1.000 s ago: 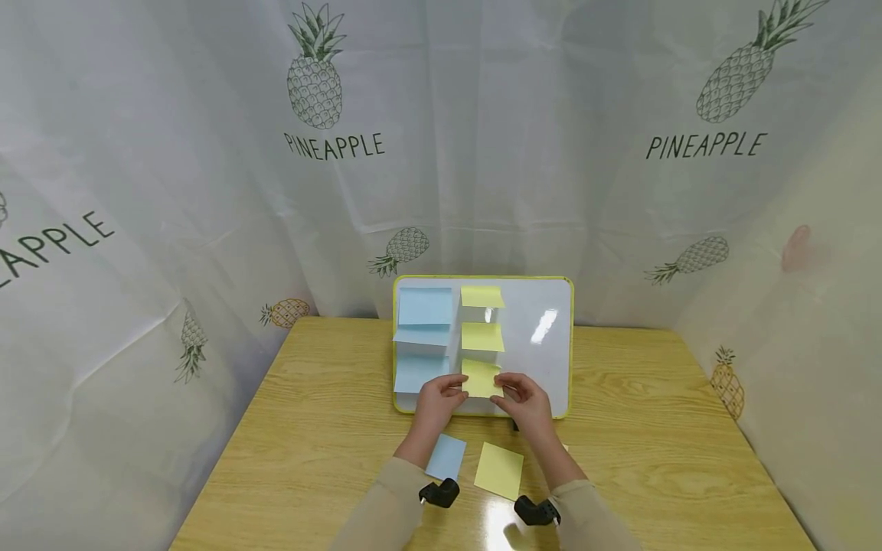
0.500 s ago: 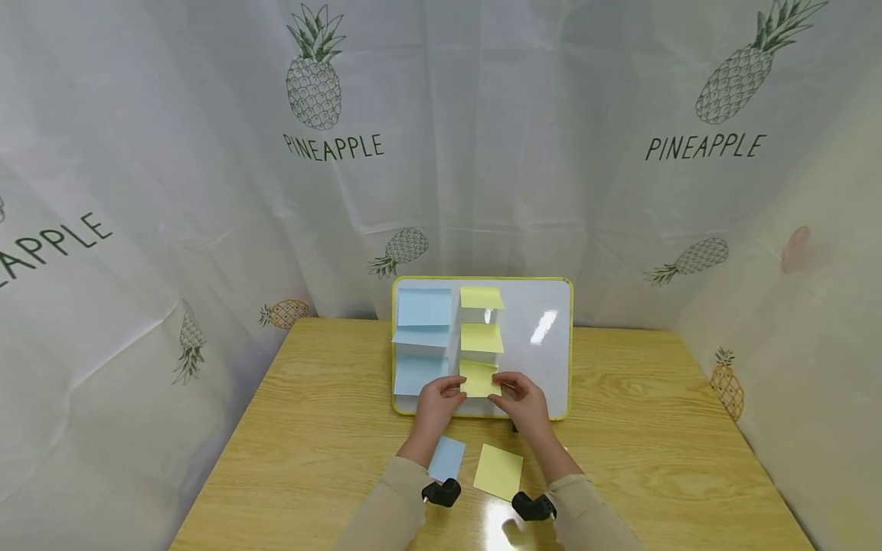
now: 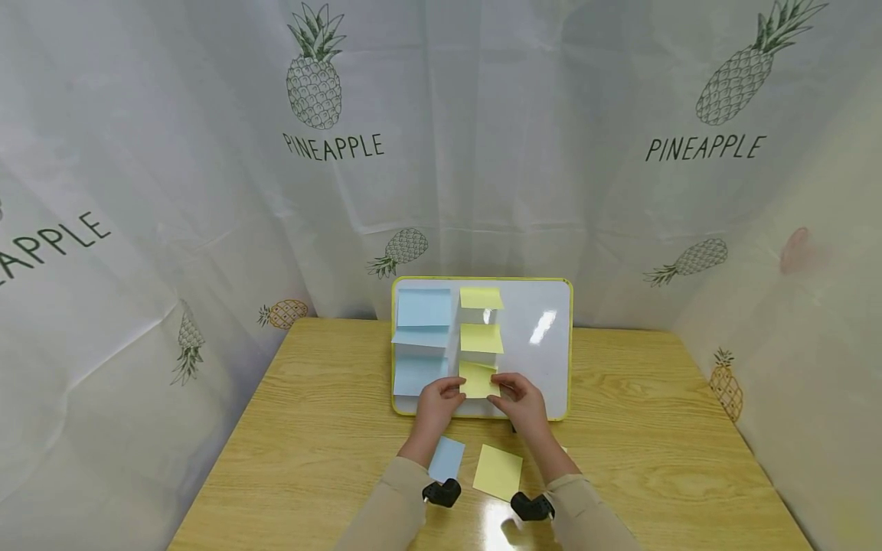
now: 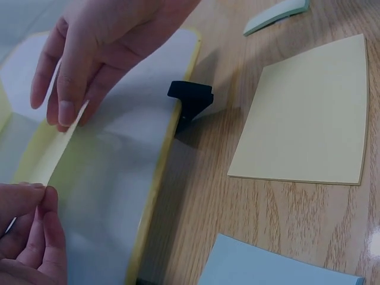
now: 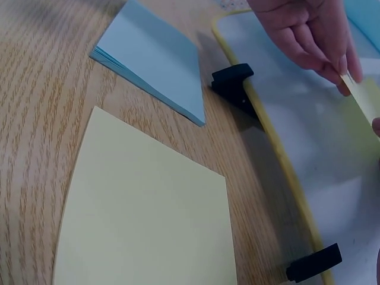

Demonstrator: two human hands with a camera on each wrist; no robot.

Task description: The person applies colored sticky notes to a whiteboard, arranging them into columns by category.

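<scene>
A whiteboard (image 3: 534,360) with a yellow frame leans back on the table, carrying a column of blue sticky notes (image 3: 423,308) and, beside it, a column of yellow ones (image 3: 481,337). At the bottom of the yellow column, my left hand (image 3: 436,404) pinches the left edge of a yellow sticky note (image 3: 478,381). My right hand (image 3: 527,404) pinches the same note's right edge between thumb and fingers. Seen in the left wrist view, the note (image 4: 59,148) stretches between both hands, its lower edge standing off the board. The left hand overlaps the lowest blue note in the head view.
In front of the board lie a blue sticky-note pad (image 3: 446,459) and a yellow pad (image 3: 498,471). A pale green pad (image 4: 278,15) shows at the top of the left wrist view. Black feet (image 5: 231,78) support the board's lower edge. A pineapple-print curtain (image 3: 510,153) hangs behind the table.
</scene>
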